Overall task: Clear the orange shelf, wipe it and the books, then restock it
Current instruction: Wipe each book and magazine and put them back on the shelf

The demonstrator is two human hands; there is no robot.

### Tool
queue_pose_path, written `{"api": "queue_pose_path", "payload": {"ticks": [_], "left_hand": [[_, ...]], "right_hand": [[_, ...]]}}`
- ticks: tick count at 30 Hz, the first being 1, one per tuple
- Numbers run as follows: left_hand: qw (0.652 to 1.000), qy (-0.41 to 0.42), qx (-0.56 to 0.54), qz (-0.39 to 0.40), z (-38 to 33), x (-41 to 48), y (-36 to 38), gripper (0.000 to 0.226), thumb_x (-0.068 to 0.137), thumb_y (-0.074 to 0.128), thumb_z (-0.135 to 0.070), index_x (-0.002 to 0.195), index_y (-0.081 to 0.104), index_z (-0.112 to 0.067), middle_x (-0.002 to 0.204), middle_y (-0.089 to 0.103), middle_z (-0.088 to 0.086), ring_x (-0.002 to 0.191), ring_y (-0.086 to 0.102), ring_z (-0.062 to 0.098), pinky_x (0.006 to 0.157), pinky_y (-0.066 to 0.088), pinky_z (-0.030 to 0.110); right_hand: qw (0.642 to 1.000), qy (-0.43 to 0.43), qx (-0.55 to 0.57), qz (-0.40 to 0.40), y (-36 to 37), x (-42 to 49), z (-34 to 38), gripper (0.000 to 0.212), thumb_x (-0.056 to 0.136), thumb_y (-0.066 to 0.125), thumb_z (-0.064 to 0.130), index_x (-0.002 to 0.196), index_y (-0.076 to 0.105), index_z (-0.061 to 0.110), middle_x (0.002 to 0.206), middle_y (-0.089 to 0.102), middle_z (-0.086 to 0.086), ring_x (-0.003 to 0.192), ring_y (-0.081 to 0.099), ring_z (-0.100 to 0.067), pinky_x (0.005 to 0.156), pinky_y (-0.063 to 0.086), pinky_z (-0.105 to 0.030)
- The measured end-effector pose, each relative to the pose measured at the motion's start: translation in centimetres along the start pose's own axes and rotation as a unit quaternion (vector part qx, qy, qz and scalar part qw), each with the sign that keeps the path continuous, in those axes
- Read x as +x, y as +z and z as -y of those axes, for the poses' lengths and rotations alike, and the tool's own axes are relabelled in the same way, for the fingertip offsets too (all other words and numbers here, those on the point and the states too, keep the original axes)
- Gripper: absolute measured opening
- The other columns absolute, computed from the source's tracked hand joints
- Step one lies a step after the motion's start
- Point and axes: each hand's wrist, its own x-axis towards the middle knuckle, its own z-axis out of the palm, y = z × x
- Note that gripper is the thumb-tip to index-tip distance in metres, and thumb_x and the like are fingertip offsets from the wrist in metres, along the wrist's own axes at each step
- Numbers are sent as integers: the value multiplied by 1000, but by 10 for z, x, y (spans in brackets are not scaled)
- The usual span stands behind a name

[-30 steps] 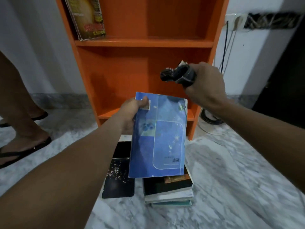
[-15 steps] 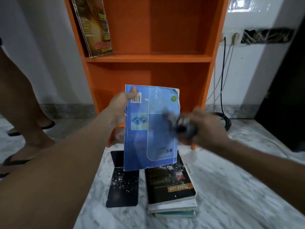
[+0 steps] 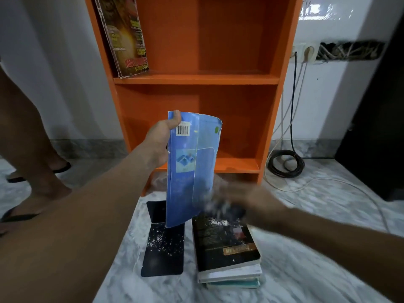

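The soft blue paperback book (image 3: pixel 192 167) stands nearly upright in the air, long axis vertical, barcode side toward me. My left hand (image 3: pixel 159 145) grips its upper left edge, thumb over the top corner. My right hand (image 3: pixel 251 204) is at its lower right corner, too blurred to tell its grip. Beyond both hands stands the orange open-fronted shelf (image 3: pixel 196 79); below them a stack of dark-covered books (image 3: pixel 225 248) lies on the marble floor (image 3: pixel 306 270).

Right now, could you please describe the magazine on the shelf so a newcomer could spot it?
Find the orange shelf. At the left end of its upper board, the magazine leans on the side panel. Unlike the books stacked on the floor, it stands on edge, with red lettering.
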Motion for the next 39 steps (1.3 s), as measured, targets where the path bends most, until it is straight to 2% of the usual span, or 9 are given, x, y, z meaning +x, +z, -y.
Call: {"api": "queue_pose_path", "payload": {"ticks": [5, 10, 14, 18, 22, 25, 29, 32, 39], "left_hand": [[1000, -8, -9, 29, 0, -1, -6, 45, 96, 53, -50, 108, 71, -11, 105, 74, 10, 91, 73, 27, 77, 60, 43], [997, 0, -33, 70, -6, -2, 1, 56, 96, 49, -53, 127, 63, -9, 125, 67, 16, 113, 65, 35, 96, 51, 52], [998, 15, -50, 39, -8, 1, -22, 50, 97, 49, -52, 129, 63, -16, 126, 68, 9, 112, 67, 32, 89, 55, 49], [999, 11, -39, 35, -8, -3, -26, 48, 96, 51, -52, 123, 67, -16, 121, 69, 10, 107, 69, 30, 85, 58, 46], [998, -3, -41, 57, -4, -2, -24, 56, 98, 44, -53, 132, 60, -11, 125, 67, 15, 113, 65, 33, 94, 54, 47], [997, 2, -33, 66, -7, -7, -7, 45, 101, 41, -50, 118, 65, -16, 105, 74, 8, 94, 72, 24, 81, 57, 38], [997, 24, -57, 39, -13, -7, -5, 45, 100, 45, -48, 137, 54, -25, 114, 71, 0, 97, 71, 22, 78, 58, 39], [997, 33, -66, 32, -16, -7, -12, 46, 100, 45, -49, 137, 53, -24, 116, 71, 2, 98, 72, 24, 78, 60, 40], [996, 7, -75, 39, -7, -4, -5, 50, 99, 44, -53, 134, 57, -20, 122, 69, 9, 106, 68, 29, 88, 55, 43]], "right_hand": [[922, 183, 6, -341, -69, 93, -5, 60, 81, 69, 1, 136, 55, 21, 142, 52, -10, 130, 46, -17, 107, 33, -23], [989, 31, 3, -144, -6, 64, 27, 35, 96, 53, 8, 126, 62, 24, 121, 63, -2, 76, 58, 2, 69, 59, -25], [988, -141, -34, 60, 49, 0, 40, 28, 86, 51, 20, 108, 68, 16, 110, 69, -8, 91, 67, -28, 70, 59, -41], [988, -9, 113, -106, 7, 31, 41, 29, 85, 59, 6, 113, 65, 9, 104, 71, 0, 90, 66, -17, 75, 54, -16], [942, 113, 35, -313, -46, 106, 25, 50, 82, 67, -1, 130, 60, 13, 135, 58, -13, 126, 49, -15, 107, 40, -31], [953, 102, 43, -281, -23, 111, 34, 44, 85, 57, -7, 126, 62, 8, 122, 66, -8, 113, 53, 3, 105, 37, -21], [990, -106, -55, -68, 57, 27, 42, 37, 83, 60, 9, 119, 66, 10, 130, 61, -16, 116, 59, -35, 98, 48, -51], [972, -213, -64, 76, 73, -19, 38, 17, 94, 58, 21, 108, 65, 15, 118, 66, -8, 95, 65, -31, 72, 57, -42], [960, 79, 5, -269, -33, 87, 30, 57, 71, 75, -5, 125, 64, 10, 128, 62, -16, 117, 59, -34, 96, 51, -51]]}}
